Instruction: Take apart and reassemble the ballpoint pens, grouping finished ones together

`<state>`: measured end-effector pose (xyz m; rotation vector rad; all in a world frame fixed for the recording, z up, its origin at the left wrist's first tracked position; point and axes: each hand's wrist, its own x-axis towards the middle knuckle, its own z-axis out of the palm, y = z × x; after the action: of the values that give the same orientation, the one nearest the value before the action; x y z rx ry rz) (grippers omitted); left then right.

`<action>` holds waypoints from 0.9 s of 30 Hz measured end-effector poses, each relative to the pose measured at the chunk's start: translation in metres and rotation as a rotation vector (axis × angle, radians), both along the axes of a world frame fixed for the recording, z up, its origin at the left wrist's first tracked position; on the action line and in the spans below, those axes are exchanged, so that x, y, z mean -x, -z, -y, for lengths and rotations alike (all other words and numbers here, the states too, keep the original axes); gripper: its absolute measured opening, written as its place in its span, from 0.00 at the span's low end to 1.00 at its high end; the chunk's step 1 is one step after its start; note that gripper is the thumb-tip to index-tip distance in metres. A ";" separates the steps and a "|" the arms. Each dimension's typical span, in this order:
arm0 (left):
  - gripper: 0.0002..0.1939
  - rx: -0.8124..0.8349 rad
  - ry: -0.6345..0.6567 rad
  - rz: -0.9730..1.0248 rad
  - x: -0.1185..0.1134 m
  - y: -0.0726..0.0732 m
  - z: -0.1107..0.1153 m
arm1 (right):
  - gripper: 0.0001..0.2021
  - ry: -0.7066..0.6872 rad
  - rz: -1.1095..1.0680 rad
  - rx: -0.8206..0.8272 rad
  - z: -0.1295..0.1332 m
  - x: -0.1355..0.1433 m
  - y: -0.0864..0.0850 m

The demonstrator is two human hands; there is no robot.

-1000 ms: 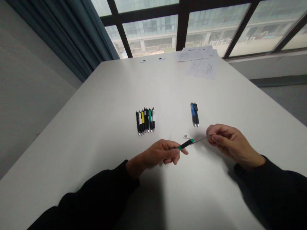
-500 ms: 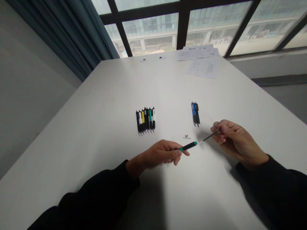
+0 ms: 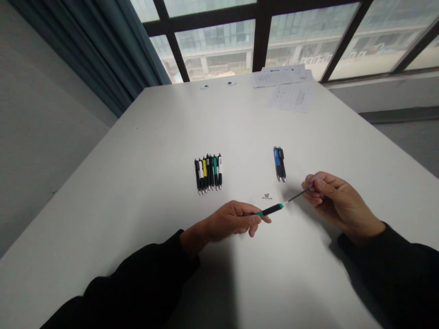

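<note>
- Head view: the left hand (image 3: 242,220) holds the pen body (image 3: 272,209) pinched between the thumb and the fingers, so this grip is closed upon it.
- The pen body is green with a black sleeve part; it is held above the table (image 3: 164,283), slightly tilted, and its green end is directed to the right hand (image 3: 329,201).
- The right hand has the thin dark refill (image 3: 299,193) between thumb and fingertips, also a closed pinch; the other fingers are loosely bent.
- The pale end of the refill is just beside the green end of the pen body; if they touch, I cannot tell.
- Small parts (image 3: 266,197) lie on the table, near the pen body and beyond it; they are too small to name exactly.
- Farther away, a row of pens (image 3: 205,173) lies to the left, in black, white, yellow and green.
- To the right lies a pair of pens (image 3: 279,164), one blue and black, the other black.
- At the far edge rest printed papers (image 3: 288,97), before the window (image 3: 216,45).
</note>
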<state>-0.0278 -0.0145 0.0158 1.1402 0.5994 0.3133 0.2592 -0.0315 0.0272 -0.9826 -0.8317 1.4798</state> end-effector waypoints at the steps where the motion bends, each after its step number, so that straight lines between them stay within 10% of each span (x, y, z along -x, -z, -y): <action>1: 0.22 -0.005 0.003 -0.007 0.000 0.000 0.000 | 0.11 0.005 -0.001 -0.002 0.000 0.000 0.000; 16: 0.19 -0.140 -0.010 -0.142 -0.011 -0.003 0.006 | 0.01 -0.223 0.344 -0.184 0.013 0.017 0.010; 27: 0.19 -0.146 -0.018 -0.156 -0.012 -0.003 0.007 | 0.10 -0.141 0.364 -0.144 0.014 0.016 0.012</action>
<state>-0.0158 -0.0210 0.0189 1.3085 0.7334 0.2893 0.2430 -0.0455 0.0156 -1.1194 -1.2744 1.3541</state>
